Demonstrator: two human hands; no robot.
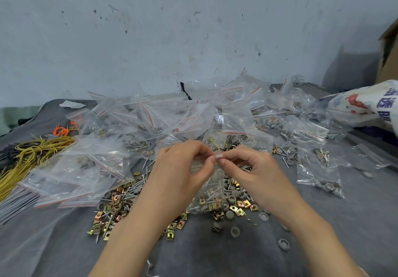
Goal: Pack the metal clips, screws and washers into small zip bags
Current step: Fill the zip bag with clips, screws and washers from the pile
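A zip bag [212, 182] is pinched at its top edge between the fingers of the left hand [183, 164] and right hand [252, 167], hanging below them over clips [237, 209] on the desk [215, 255].

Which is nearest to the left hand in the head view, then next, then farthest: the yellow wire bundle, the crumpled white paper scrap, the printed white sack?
From the left hand:
1. Yellow wire bundle, to its left on the table.
2. Crumpled white paper scrap, far back left near the wall.
3. Printed white sack, far right edge.
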